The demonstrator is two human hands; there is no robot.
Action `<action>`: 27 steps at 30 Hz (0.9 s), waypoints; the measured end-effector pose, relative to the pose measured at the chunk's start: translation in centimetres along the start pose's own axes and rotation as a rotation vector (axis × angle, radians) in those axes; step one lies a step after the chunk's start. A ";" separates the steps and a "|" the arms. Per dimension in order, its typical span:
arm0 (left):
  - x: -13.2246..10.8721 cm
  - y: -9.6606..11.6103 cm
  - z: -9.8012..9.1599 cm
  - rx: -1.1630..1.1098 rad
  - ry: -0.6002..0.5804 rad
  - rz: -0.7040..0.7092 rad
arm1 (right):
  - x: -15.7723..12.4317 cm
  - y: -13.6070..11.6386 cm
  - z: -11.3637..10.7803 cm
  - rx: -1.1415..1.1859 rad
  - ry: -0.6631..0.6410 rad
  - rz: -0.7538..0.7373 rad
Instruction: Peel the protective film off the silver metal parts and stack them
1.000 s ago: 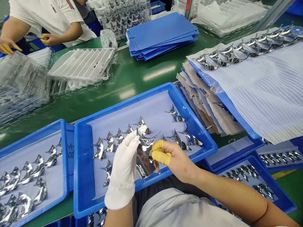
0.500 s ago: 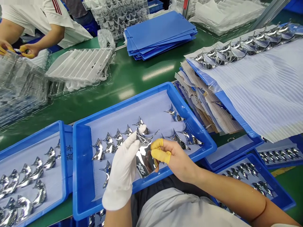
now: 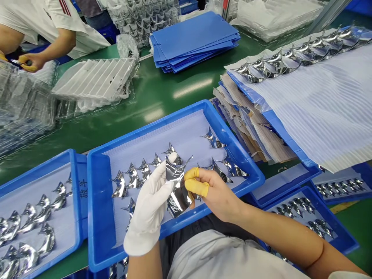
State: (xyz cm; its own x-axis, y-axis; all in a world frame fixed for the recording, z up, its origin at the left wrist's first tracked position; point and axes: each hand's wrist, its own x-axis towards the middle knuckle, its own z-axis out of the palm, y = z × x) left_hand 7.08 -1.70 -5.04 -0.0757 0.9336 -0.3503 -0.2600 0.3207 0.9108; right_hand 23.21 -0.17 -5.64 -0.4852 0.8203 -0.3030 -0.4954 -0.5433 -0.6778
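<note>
A mirror-bright curved chrome part (image 3: 177, 193), with pointed upper corners and pale lettering near its lower end, is held up over a blue tray (image 3: 100, 217). My left hand (image 3: 149, 207), in a white glove, grips its left edge between thumb and fingers. On the other edge, my right hand (image 3: 213, 190) pinches it with thumb and forefinger in yellow finger cots; the remaining fingertips are partly hidden behind it. Similar chrome parts (image 3: 133, 176) lie in a row on the tray's white lining, and several more (image 3: 232, 167) rest at its right end.
Another blue tray of chrome parts (image 3: 46, 238) stands at left. Blue sheets (image 3: 194, 38) are stacked on the green table (image 3: 162, 91). A layered stack with chrome parts on top (image 3: 270, 66) rises at right. Across the table, a co-worker's hand (image 3: 33, 62) wears yellow finger cots beside clear plastic trays (image 3: 93, 79).
The whole view has shifted slightly. The chrome part has tilted a little between my hands, its reflections changing, with both hands keeping their grip. The co-worker's hands have moved left.
</note>
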 end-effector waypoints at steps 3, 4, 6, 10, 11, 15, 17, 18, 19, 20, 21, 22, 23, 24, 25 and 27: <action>0.3 -0.2 0.4 -0.009 0.064 0.056 | 0.0 0.0 0.1 0.003 -0.013 0.004; 0.3 -0.2 0.6 -0.012 0.066 0.076 | 0.0 0.0 0.1 0.006 -0.016 0.005; 0.4 -0.2 0.8 -0.025 0.054 0.088 | 0.0 0.0 0.2 0.017 -0.017 0.009; 0.3 -0.1 1.1 -0.041 0.095 0.039 | 0.1 0.2 0.3 0.025 -0.027 0.028; 0.3 -0.2 1.1 -0.046 0.108 0.027 | 0.1 0.2 0.2 0.025 -0.030 0.030; 0.3 -0.3 1.1 -0.030 0.136 0.024 | 0.0 0.4 0.1 0.031 -0.031 0.021; 0.3 -0.2 1.3 -0.005 0.119 0.017 | 0.0 0.5 0.0 0.030 -0.025 0.017; 0.3 -0.1 1.5 0.002 0.104 0.007 | -0.1 0.5 0.0 0.024 -0.020 0.014; 0.3 -0.1 1.6 0.005 0.093 0.000 | -0.1 0.5 -0.1 0.015 -0.013 0.010; 0.3 -0.1 1.8 0.006 0.087 -0.001 | -0.1 0.5 -0.1 0.006 -0.006 0.005; 0.4 -0.2 1.8 0.009 0.091 0.007 | -0.1 0.4 -0.1 -0.001 0.001 0.001; 0.4 -0.5 1.7 0.016 0.107 0.027 | -0.1 0.4 -0.1 -0.004 0.007 -0.001; 0.5 -0.8 1.6 0.027 0.131 0.056 | -0.1 0.3 -0.1 -0.003 0.014 -0.001; 0.6 -1.2 1.3 0.041 0.158 0.092 | 0.0 0.2 0.0 0.000 0.021 -0.001; 0.7 -1.7 0.9 0.059 0.184 0.133 | 0.0 0.1 0.0 -0.002 0.030 0.000; 1.0 -2.5 0.2 0.095 0.218 0.186 | 0.1 0.0 0.0 -0.019 0.052 -0.002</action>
State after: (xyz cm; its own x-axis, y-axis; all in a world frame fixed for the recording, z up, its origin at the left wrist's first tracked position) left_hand 7.86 -1.57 -7.63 -0.3216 0.9245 -0.2047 -0.1322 0.1703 0.9765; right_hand 23.20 -0.06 -5.70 -0.4455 0.8299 -0.3359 -0.4824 -0.5386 -0.6909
